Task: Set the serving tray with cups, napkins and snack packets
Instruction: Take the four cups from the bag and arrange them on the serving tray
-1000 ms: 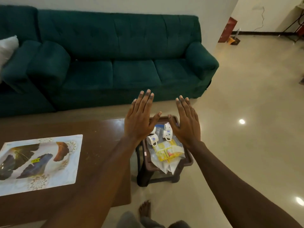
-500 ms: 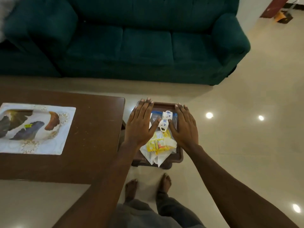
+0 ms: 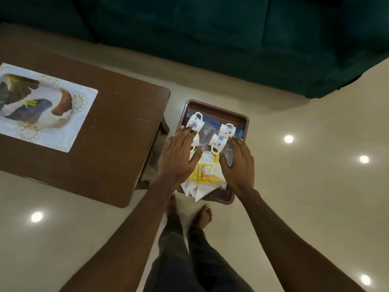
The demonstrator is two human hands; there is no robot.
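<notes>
Floral cups [image 3: 195, 122], a yellow snack packet [image 3: 205, 171] and white napkins [image 3: 197, 189] are laid on a brown rimmed stool [image 3: 214, 106] beside the desk [image 3: 117, 133]. The left grip [image 3: 179, 157] and right grip [image 3: 237, 165] are held spread over them.

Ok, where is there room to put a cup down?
Best: the bare wood of the coffee table between placemat and right edge. The tray is crowded: cups, snack packets, napkins, left hand, right hand; only its far strip looks free.

Brown stool [image 3: 216, 106] bears cups [image 3: 226, 129], packets [image 3: 207, 172], napkins [image 3: 198, 189].
</notes>
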